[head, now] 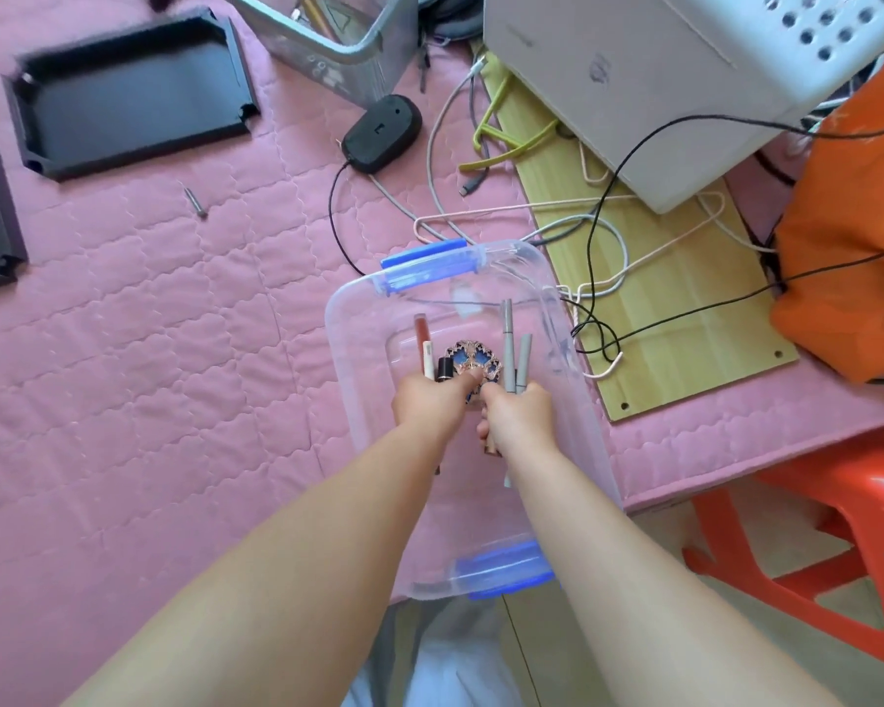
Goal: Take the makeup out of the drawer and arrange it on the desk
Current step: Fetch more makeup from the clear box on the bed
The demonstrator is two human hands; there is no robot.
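Both hands are inside a clear plastic bin (350, 318) with blue latch handles (424, 255) at its far and near ends. The bin rests on a pink quilted surface (149, 375).

Left hand (430, 400): fingers curled, the grip clamped on a bundle of makeup. The bundle includes a red-tinted lip gloss tube (421, 331), a white stick (428, 360) and a black-capped tube (445, 368), all projecting away from the person beyond the knuckles. The left thumb presses on an ornate blue-and-gold compact (473, 360), which sits between the 2 hands.

Right hand (519, 413): fingers curled, the grip clamped on 2 grey makeup pens (508, 339). The pens stand side by side and point toward the far end of the bin. Further slim items show below this hand, near the wrist; what they are cannot be determined.

All visible makeup is inside the bin, held in the hands.

Surroundings:
- 2 black trays (128, 89) lie at the upper left of the pink surface, with a small screw (195, 202) nearby.
- A black computer mouse (381, 132) lies beyond the bin, with its cable trailing.
- A light wooden board (685, 308) lies to the right of the bin, carrying tangled cables (598, 257) and a grey box (634, 94).
- An orange bag (848, 237) sits at the far right.
- An orange plastic stool (812, 548) stands at the lower right.
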